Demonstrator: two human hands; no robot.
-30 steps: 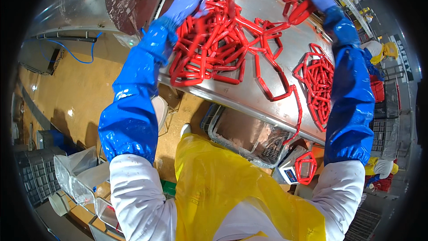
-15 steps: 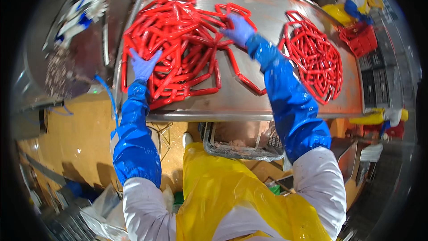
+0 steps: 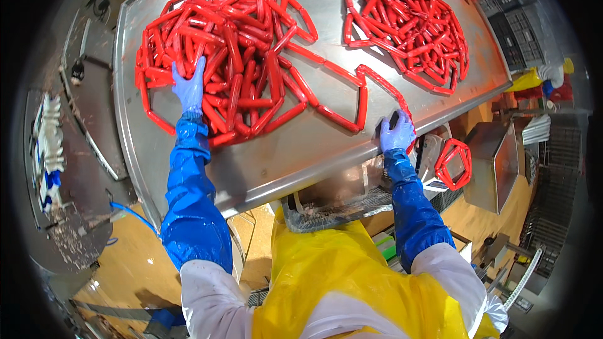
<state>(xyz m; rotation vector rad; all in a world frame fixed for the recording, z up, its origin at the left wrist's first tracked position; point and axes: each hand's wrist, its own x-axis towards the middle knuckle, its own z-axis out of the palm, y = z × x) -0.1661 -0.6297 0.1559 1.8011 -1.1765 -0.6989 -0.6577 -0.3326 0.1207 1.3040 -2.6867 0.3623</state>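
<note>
A big heap of red linked sausages (image 3: 239, 56) lies on the left part of a steel table (image 3: 289, 150). My left hand (image 3: 190, 86), in a blue glove, lies flat on that heap with its fingers spread. A single chain of links (image 3: 342, 97) runs from the heap to the table's near edge. There my right hand (image 3: 396, 132) is closed around a small dark object (image 3: 392, 119), right beside the chain's end. A loop of red links (image 3: 453, 163) hangs just below the edge, right of that hand. A second heap of sausages (image 3: 408, 22) lies at the far right.
I wear a yellow apron (image 3: 352, 282) and blue sleeves. Under the table edge sits a grey tray (image 3: 339, 204). A steel box (image 3: 496, 163) stands at the right, with dark crates (image 3: 515, 37) beyond. Steel machinery (image 3: 81, 150) fills the left, above an orange floor (image 3: 135, 263).
My right hand has left the middle of the sausages and come back to the table's near edge, now closed on a dark object. My left hand stays on the left heap.
</note>
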